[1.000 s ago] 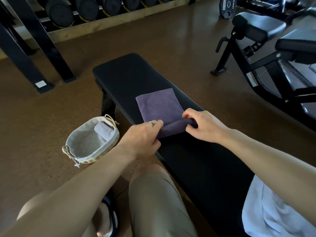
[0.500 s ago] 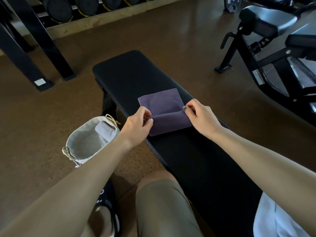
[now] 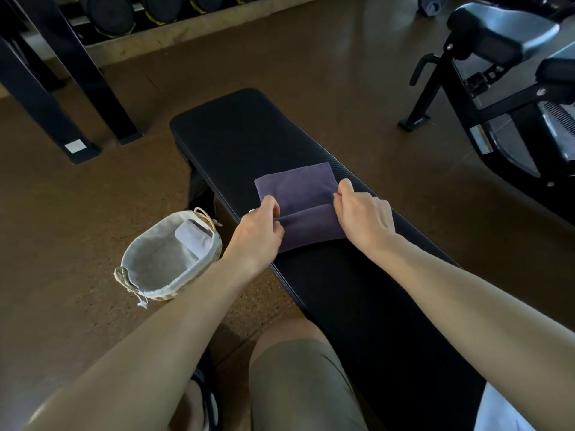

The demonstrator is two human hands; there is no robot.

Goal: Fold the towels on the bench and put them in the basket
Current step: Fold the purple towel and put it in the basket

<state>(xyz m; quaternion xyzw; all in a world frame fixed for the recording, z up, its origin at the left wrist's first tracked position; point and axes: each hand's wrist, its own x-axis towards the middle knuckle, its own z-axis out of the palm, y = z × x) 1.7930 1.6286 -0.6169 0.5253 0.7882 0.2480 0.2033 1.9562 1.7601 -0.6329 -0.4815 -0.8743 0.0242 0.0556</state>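
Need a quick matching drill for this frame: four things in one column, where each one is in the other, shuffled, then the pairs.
Things:
1. purple towel
2. basket
3. light folded towel
4. white cloth

Places:
A. inside the basket
B. on the floor, left of the bench
C. bottom right corner of the view
D. on the bench, pinched by left hand and right hand

Pairs: 1-D, 2-B, 3-A, 4-C

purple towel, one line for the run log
purple towel mid-fold on bench | left hand, right hand pinch edge | basket on floor
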